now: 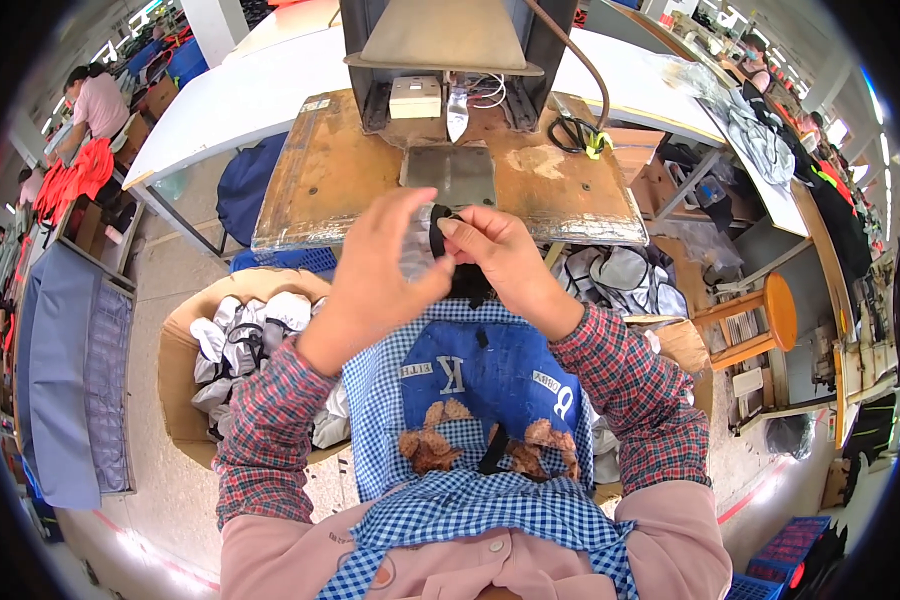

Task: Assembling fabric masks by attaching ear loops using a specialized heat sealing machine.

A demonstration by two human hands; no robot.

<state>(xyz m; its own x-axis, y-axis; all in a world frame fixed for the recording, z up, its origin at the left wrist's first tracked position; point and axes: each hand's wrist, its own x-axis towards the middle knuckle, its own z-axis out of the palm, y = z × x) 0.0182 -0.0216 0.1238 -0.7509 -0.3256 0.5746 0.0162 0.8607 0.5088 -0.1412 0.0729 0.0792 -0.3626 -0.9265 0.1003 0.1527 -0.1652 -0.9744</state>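
In front of my chest, at the near edge of a worn wooden worktable (350,160), my right hand (510,262) pinches the black band of a small grey-and-black fabric piece (417,250) between thumb and fingertips. Beside it, my left hand (385,275) is raised with thumb and fingers apart, curved around the grey part without visibly closing on it. My left fingers hide some of the piece. Just beyond both hands, a flat metal plate (450,172) is set into the tabletop under a dark-framed machine (445,40) with a pointed silver part (457,112).
Black-handled scissors (573,132) with a yellow tie lie at the table's right. A cardboard box (185,375) of white-and-black fabric pieces stands at my left; more grey pieces (625,280) are at my right. A wooden stool (778,312) stands farther right. Other people work in the background.
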